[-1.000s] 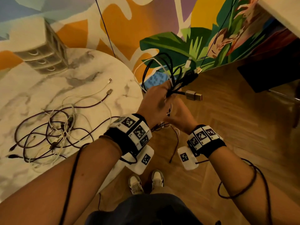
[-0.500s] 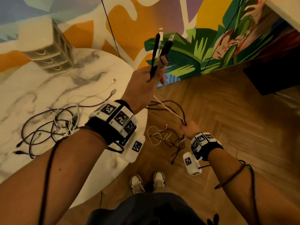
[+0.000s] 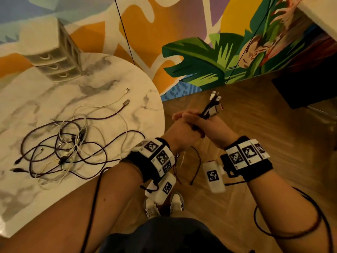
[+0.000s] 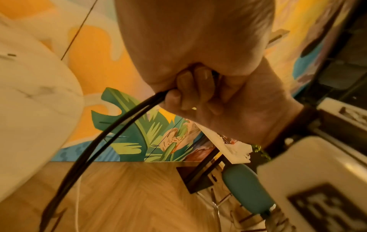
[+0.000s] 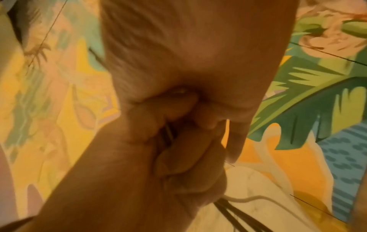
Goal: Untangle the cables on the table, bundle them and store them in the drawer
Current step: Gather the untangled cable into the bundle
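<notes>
Off the table's right edge, my left hand [image 3: 182, 132] and right hand [image 3: 217, 128] meet around one cable bundle [image 3: 214, 105]. Its plug ends stick up and away past the fingers. In the left wrist view, curled fingers [image 4: 190, 91] clamp black cables [image 4: 111, 133] that arc down toward the floor. The right wrist view shows fingers [image 5: 178, 157] curled round dark strands [image 5: 234, 210]. Loose ends [image 3: 197, 161] dangle below the wrists. A tangle of dark and white cables [image 3: 69, 148] lies on the round marble table [image 3: 109, 73]. The small drawer unit [image 3: 54, 57] stands at its back, drawers closed.
Both hands are over the wooden floor [image 3: 255, 125], beside the table's curved rim. A painted wall [image 3: 200, 61] runs behind. A dark box [image 3: 306, 92] sits on the floor at right. My shoes [image 3: 164, 205] are below, and a teal chair [image 4: 246, 188] stands nearby.
My left hand has come down from its raised position with the plug ends. My right hand has risen from low down and now grips the same bundle beside it.
</notes>
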